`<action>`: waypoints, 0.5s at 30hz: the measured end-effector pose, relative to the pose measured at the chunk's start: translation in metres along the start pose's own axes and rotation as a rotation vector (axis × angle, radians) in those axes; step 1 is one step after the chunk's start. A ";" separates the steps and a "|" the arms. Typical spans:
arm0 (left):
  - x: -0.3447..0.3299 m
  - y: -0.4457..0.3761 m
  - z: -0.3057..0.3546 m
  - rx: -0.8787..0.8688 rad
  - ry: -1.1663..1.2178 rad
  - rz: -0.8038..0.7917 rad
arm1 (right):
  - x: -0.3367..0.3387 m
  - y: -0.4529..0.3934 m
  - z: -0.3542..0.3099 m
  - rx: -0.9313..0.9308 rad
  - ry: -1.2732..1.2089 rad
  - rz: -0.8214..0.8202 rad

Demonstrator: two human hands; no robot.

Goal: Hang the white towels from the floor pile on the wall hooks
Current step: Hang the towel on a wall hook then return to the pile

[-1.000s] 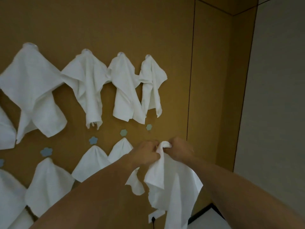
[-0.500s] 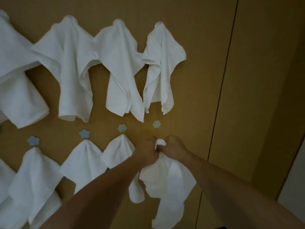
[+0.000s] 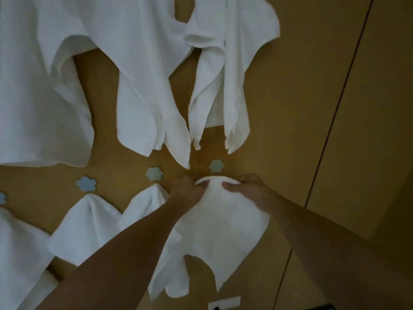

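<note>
A white towel (image 3: pixel 220 227) hangs down from both my hands against the brown wall. My left hand (image 3: pixel 186 192) pinches its top edge on the left, and my right hand (image 3: pixel 244 189) grips the same edge on the right, thumb on the cloth. The stretched top fold sits just below a pale green flower-shaped hook (image 3: pixel 216 166). The hook's peg is hidden; whether the towel touches it I cannot tell.
Several white towels (image 3: pixel 143 70) hang in an upper row and more (image 3: pixel 86 224) in a lower row to the left, under flower-shaped hooks (image 3: pixel 153 174). A white wall socket (image 3: pixel 224 303) sits low. A vertical panel seam (image 3: pixel 335 113) runs at the right.
I have come closer to the wall, so the towels look larger. My hands have spread the towel's top edge apart and lifted it toward the rightmost lower hook.
</note>
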State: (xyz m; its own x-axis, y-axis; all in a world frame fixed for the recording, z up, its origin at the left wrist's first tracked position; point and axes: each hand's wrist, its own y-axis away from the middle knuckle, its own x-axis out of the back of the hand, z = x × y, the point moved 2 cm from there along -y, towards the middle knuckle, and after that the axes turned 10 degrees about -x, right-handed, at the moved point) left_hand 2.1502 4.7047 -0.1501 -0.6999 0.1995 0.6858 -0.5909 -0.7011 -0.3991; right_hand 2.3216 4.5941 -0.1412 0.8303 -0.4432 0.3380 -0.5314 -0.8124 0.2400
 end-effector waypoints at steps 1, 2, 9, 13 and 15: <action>-0.004 -0.008 -0.003 -0.018 -0.010 0.008 | 0.001 -0.006 -0.003 0.007 -0.021 0.003; -0.008 -0.016 -0.007 -0.019 -0.016 0.021 | 0.001 -0.012 -0.005 0.016 -0.048 0.014; -0.035 -0.041 -0.015 0.100 -0.096 0.154 | -0.006 -0.062 -0.006 0.240 -0.176 0.348; -0.047 -0.039 -0.014 0.095 -0.135 0.196 | -0.023 -0.072 0.007 0.633 0.264 0.471; -0.052 -0.038 -0.014 0.100 -0.138 0.214 | -0.022 -0.078 0.015 0.749 0.470 0.480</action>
State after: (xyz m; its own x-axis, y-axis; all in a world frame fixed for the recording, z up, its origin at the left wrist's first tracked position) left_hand 2.2032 4.7301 -0.1789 -0.7392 -0.0509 0.6716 -0.3882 -0.7826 -0.4866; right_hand 2.3468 4.6615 -0.1807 0.3193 -0.7229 0.6128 -0.4154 -0.6880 -0.5951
